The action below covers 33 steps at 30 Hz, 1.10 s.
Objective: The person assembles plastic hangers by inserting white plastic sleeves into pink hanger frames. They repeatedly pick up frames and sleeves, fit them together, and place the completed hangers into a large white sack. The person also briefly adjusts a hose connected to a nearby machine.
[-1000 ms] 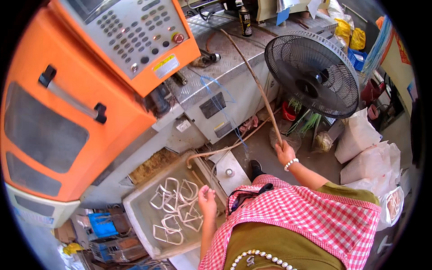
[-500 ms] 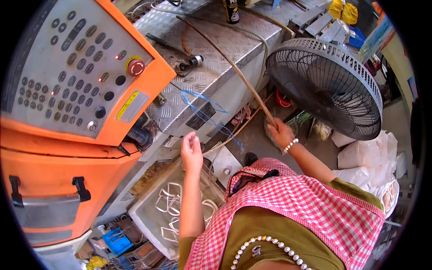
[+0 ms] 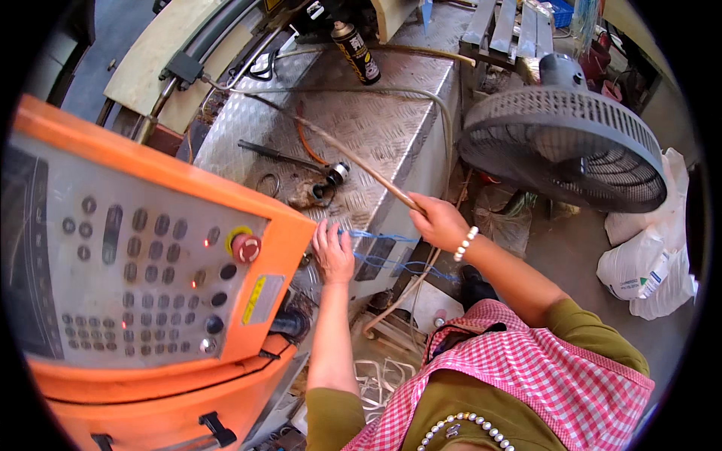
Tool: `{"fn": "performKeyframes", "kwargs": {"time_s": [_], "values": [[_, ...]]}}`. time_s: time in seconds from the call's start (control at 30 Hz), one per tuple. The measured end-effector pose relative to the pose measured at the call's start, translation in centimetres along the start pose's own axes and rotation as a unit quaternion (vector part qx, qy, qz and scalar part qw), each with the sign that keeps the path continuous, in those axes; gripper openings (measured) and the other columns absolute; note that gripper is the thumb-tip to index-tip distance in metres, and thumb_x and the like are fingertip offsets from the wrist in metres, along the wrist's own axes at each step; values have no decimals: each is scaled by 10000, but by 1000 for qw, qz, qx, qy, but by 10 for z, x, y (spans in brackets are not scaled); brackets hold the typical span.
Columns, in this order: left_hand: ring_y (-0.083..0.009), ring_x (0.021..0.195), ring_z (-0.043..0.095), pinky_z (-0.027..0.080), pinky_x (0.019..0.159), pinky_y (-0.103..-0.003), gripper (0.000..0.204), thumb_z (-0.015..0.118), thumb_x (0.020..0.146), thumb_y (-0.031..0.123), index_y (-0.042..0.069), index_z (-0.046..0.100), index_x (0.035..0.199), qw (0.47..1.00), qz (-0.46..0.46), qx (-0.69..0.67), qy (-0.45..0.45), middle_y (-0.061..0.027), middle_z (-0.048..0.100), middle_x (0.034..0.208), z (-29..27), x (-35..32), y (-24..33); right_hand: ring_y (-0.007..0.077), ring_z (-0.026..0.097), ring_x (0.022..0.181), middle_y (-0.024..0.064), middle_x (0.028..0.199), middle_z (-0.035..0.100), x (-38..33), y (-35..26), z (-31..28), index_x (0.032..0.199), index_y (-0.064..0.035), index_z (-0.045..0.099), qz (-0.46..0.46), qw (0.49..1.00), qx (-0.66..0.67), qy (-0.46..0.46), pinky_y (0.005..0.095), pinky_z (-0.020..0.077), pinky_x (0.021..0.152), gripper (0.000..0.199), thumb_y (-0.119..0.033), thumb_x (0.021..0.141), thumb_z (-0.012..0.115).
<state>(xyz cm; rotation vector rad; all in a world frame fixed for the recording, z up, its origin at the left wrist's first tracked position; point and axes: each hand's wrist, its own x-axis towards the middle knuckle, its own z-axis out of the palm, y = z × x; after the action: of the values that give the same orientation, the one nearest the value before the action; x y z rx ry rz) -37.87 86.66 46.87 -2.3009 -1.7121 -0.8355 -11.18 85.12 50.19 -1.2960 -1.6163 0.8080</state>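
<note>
My right hand (image 3: 440, 224) is closed around the near end of a long, thin wooden stick (image 3: 353, 153). The stick slants forward and left over a diamond-plate metal top (image 3: 383, 124), its far end by a grey hose. My left hand (image 3: 333, 254) is at the near edge of that top, beside the corner of an orange control panel (image 3: 289, 239). Its fingers are stretched out and look free of any hold. Blue cord (image 3: 410, 264) trails right from beside those fingers; whether they touch it I cannot tell.
A red stop button (image 3: 245, 247) projects from the panel. On the metal top lie a black-handled tool (image 3: 282, 155) and a spray can (image 3: 355, 52). A large black fan (image 3: 564, 146) stands at right, near white sacks (image 3: 639, 263). White strip-like pieces (image 3: 380, 376) lie below my left arm.
The view has shifted, showing more of the machine's far side. My left hand has moved forward to the blue cord and panel corner. The right hand still grips the stick, now farther forward.
</note>
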Motion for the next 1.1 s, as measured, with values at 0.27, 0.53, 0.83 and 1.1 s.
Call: {"fn": "performKeyframes", "kwargs": {"time_s": [0.27, 0.53, 0.83, 1.1], "values": [[-435, 1280, 287, 214, 1060, -532, 361, 490, 891, 227, -30, 487, 1145, 998, -37, -19, -37, -257, 341, 1375, -13, 9, 7, 421, 595, 749, 230, 791, 623, 206, -57, 110, 1161, -115, 564, -29, 999, -32, 17, 508, 468, 672, 341, -149, 829, 494], [-465, 1278, 275, 217, 1056, -551, 372, 465, 918, 260, -32, 475, 1149, 995, -73, 13, -71, -280, 326, 1371, -11, 10, 6, 364, 640, 893, 220, 951, 650, 363, -68, 189, 1072, -21, 600, 29, 997, -72, -8, 443, 514, 764, 277, -105, 844, 468], [-486, 1270, 274, 197, 1053, -580, 392, 470, 914, 295, -15, 469, 1155, 987, -111, 15, -113, -283, 317, 1372, -12, 18, 5, 309, 655, 926, 175, 1022, 659, 442, -58, 230, 963, -28, 685, 28, 993, -111, -1, 402, 529, 772, 254, -119, 859, 471], [-471, 1272, 295, 222, 1046, -586, 382, 499, 896, 284, -13, 507, 1135, 980, -150, 18, -127, -263, 344, 1369, -19, 24, 9, 302, 656, 932, 173, 1026, 659, 484, -66, 259, 969, -33, 687, 11, 994, -102, -20, 398, 536, 760, 245, -119, 854, 489]]}}
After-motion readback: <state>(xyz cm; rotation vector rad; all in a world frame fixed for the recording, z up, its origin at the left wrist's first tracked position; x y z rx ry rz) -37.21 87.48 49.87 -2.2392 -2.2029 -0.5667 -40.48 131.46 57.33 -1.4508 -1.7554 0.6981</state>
